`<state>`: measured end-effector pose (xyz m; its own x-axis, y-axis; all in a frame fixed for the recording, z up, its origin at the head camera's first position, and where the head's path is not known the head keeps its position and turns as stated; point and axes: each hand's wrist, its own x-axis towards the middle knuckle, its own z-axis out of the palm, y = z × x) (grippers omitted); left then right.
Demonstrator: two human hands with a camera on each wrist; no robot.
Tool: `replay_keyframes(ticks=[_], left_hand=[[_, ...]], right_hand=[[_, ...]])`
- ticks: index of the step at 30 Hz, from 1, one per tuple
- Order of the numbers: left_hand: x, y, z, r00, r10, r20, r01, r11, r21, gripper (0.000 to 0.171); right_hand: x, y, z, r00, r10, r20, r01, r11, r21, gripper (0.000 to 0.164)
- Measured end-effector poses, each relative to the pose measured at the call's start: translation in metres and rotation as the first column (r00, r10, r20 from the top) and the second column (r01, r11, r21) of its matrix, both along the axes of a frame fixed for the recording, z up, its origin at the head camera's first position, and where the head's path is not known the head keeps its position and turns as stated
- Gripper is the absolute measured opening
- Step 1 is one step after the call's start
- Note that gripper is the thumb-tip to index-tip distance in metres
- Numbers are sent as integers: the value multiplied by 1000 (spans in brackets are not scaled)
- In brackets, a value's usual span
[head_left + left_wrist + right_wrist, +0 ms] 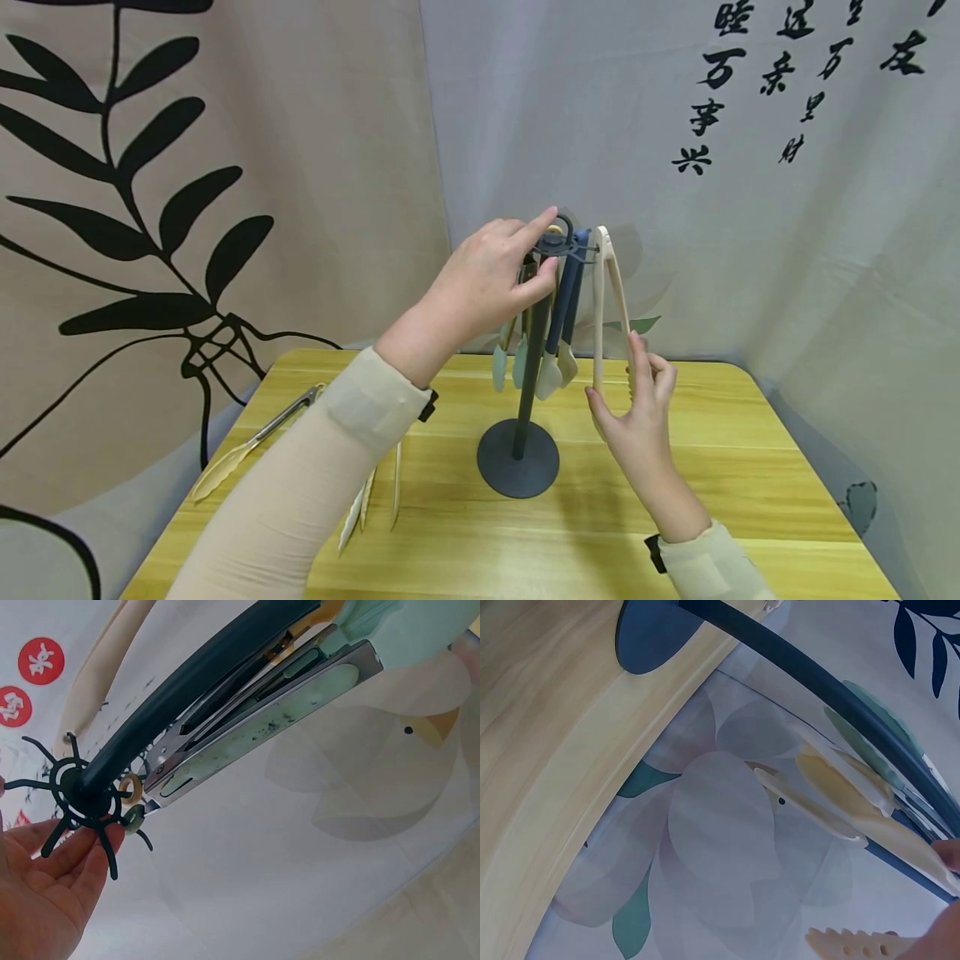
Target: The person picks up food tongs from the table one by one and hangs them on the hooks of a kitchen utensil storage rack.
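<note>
A dark stand (531,367) with a round base and a ring of hooks on top stands upright on the table. At its top my left hand (483,271) grips the hook ring between thumb and fingers. My right hand (637,408) holds the lower part of beige tongs (599,321) between thumb and fingers. Their bend is up at a hook on the stand's right side. In the right wrist view a toothed beige tip (847,943) shows beside the hand. Blue-handled tongs (562,300) with pale tips and mint-tipped metal tongs (500,367) hang from other hooks.
Metal tongs with cream tips (225,471) lie on the wooden table (712,467) at the left. More pale tongs (350,523) lie partly behind my left forearm. A printed curtain (337,167) hangs close behind the table.
</note>
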<state>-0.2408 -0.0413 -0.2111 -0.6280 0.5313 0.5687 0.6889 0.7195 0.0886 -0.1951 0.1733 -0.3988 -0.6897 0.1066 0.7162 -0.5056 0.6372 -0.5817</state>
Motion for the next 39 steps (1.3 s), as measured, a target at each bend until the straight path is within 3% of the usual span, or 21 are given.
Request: replay_keyframes(ticks=[14,24,39], left_hand=[[0,1,-1,1000,3,-3,-3,1000,0,55],[0,0,-2,1000,2,-8,-2,1000,9,55],[-1,-1,-1,1000,4,-10,-4,1000,8,55]], right_hand=[[-3,-3,-5,998,-38,-43,40,998,46,92],[-3,-6,-3,999,-46,-22,47,998,51,92],[-6,-15,-6,995,-54,-79,61,994,87,98]])
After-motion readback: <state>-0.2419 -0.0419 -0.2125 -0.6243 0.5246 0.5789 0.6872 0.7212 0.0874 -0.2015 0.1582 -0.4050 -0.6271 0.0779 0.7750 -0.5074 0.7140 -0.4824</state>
